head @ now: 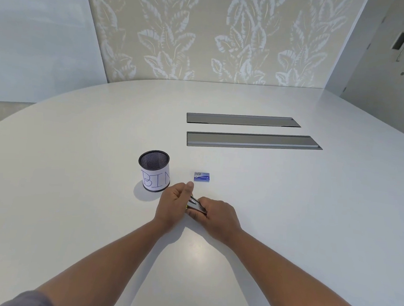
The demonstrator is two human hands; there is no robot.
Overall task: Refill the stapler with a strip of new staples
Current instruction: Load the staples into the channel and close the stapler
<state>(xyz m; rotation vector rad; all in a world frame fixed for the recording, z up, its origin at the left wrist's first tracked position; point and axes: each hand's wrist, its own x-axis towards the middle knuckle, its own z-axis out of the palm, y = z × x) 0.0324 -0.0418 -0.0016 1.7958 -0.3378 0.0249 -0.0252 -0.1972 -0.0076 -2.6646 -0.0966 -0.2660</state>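
Stapler (195, 206) gripped by left hand (173, 205) and right hand (216, 215) on white table (288, 208), leaf-patterned wall (217, 33) behind

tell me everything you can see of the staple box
The staple box is small, flat and blue with pale print, apparently cardboard. It lies closed and flat on the white table, to the right of the mesh cup, just beyond the hands. Nothing touches it but the table.
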